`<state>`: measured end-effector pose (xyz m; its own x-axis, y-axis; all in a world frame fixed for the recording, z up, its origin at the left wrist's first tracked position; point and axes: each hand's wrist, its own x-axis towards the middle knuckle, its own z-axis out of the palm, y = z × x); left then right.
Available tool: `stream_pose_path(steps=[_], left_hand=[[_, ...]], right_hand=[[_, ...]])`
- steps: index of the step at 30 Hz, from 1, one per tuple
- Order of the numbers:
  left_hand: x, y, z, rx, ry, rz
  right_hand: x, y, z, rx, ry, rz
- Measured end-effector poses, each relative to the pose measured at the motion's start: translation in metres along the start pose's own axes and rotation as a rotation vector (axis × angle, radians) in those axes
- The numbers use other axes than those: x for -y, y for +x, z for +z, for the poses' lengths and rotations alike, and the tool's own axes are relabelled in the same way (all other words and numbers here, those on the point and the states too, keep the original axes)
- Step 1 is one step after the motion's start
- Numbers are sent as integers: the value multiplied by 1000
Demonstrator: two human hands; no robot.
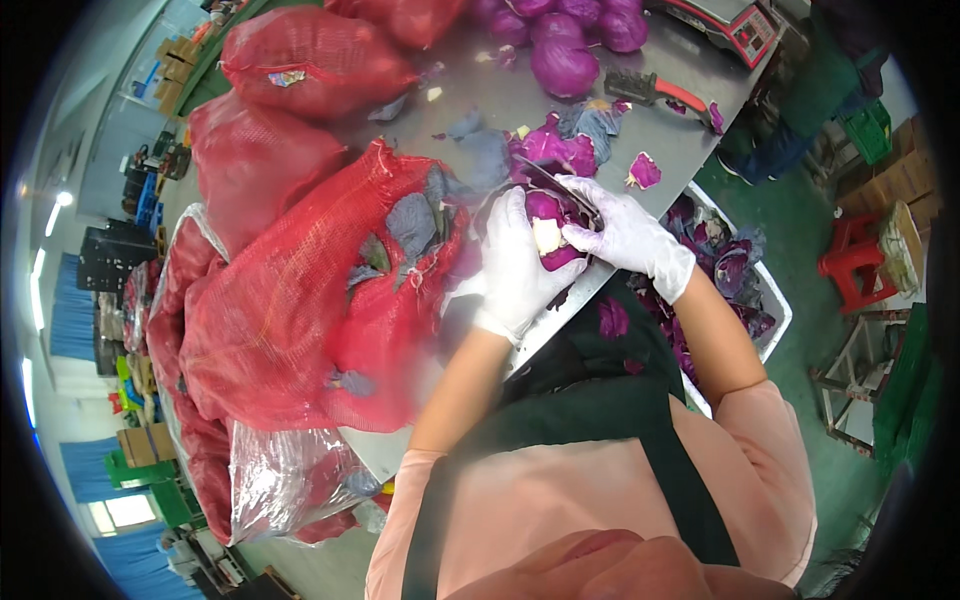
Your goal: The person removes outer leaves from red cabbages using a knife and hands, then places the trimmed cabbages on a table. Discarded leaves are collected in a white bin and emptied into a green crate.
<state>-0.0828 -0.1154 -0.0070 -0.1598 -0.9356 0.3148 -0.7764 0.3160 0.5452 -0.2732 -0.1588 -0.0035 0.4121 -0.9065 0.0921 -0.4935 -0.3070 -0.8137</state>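
1 cabbage point(545, 206), partly trimmed, sits at the table point(660, 125) edge, clasped by the left hand point(515, 265), the right hand point(630, 235) gripping a knife point(556, 182); smooth heads point(565, 68) appear finished, bulging sacks point(290, 275) apparently pending.

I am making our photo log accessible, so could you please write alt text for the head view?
A white-gloved left hand holds a red cabbage at the edge of a metal table while the gloved right hand grips a knife. Red mesh sacks lie at left, whole cabbages sit farther away, and a white bin of leaves stands at right.
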Motion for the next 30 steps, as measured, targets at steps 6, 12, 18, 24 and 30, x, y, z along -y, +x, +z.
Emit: stream_pose_path(steps=[6, 12, 18, 24, 30], left_hand=[[-3, 0, 3, -4, 60, 32], [11, -1, -12, 66, -70, 83], [41, -57, -37, -16, -989, -230], [44, -82, -60, -64, -930, -320], [34, -76, -59, -81, -979, -346]], right_hand=[[10, 29, -20, 200, -134, 70], [-44, 60, -12, 46, -189, 131], [-104, 68, 2, -121, 384, 432], [-12, 49, 2, -265, -75, -48], [26, 6, 50, 221, 216, -48]])
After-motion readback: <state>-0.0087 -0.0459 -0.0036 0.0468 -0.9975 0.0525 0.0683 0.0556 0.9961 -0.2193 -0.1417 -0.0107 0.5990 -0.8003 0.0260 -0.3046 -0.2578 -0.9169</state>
